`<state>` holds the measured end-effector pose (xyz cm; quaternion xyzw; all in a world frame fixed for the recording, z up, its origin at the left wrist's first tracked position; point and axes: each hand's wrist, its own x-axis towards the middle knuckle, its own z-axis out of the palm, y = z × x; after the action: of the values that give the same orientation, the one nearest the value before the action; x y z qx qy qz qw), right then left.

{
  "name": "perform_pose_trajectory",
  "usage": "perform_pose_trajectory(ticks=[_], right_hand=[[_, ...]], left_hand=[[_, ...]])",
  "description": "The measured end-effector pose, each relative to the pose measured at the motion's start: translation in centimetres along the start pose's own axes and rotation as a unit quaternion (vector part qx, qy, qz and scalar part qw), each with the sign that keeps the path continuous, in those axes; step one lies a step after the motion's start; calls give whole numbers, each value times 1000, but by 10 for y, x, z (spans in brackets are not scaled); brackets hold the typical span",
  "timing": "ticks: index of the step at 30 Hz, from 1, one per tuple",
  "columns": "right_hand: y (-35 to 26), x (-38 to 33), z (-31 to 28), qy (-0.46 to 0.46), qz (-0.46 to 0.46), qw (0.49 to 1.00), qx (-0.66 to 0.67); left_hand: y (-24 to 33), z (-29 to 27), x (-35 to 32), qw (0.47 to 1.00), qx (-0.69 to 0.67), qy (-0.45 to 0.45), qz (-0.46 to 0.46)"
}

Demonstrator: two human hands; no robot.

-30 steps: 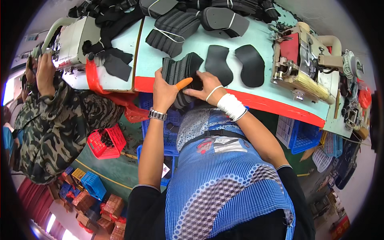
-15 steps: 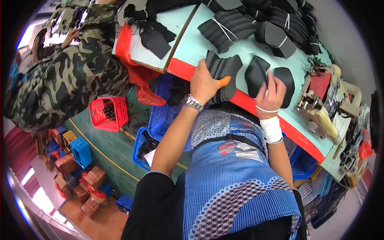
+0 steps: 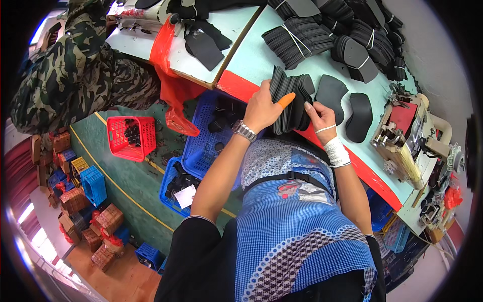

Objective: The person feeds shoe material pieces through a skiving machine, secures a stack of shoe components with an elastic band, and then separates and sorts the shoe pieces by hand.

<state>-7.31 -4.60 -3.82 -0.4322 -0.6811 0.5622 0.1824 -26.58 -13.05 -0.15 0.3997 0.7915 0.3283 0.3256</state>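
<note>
My left hand (image 3: 262,108), an orange cover on its thumb, grips a thick stack of dark grey insole-shaped pieces (image 3: 293,115) at the table's front edge. At the stack's right side, my right hand (image 3: 322,118) pinches the edge of a dark grey piece between thumb and fingers; the fingertips are partly hidden. A thin white band and a white wrap (image 3: 337,152) circle that hand's wrist. Two loose dark grey pieces, one wide (image 3: 332,93) and one narrower (image 3: 358,117), lie flat just beyond my right hand.
Banded bundles (image 3: 297,43) of similar pieces crowd the table's far side. A sewing machine (image 3: 402,136) stands at right. Red plastic (image 3: 173,108) hangs off the left table. Blue (image 3: 193,163) and red (image 3: 132,138) crates stand below. A person in a camouflage sleeve (image 3: 65,75) sits at left.
My right hand has moved left from the loose pieces to the stack. The overlapping loose pieces now lie apart. My left hand keeps its hold, and the co-worker's arm has shifted.
</note>
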Motion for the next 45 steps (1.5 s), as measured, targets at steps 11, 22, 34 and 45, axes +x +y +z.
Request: perform_pose_trajectory(ticks=[11,22,34,45], right_hand=[[-18,0,-21,34,16,987,-155],[-21,-32,-12,63,-56,983,-162],[-15,-14,25,50,-130,966,-217],[-45,-29,32,99,-126,947,-280]], left_hand=[[4,-5,3,997,-16,-33,-69],[10,-4,-3,996,80,-3,-35],[-22,12,4,990,-133,-42,-23],[14,-23,-22,900,-366,-164,-174]])
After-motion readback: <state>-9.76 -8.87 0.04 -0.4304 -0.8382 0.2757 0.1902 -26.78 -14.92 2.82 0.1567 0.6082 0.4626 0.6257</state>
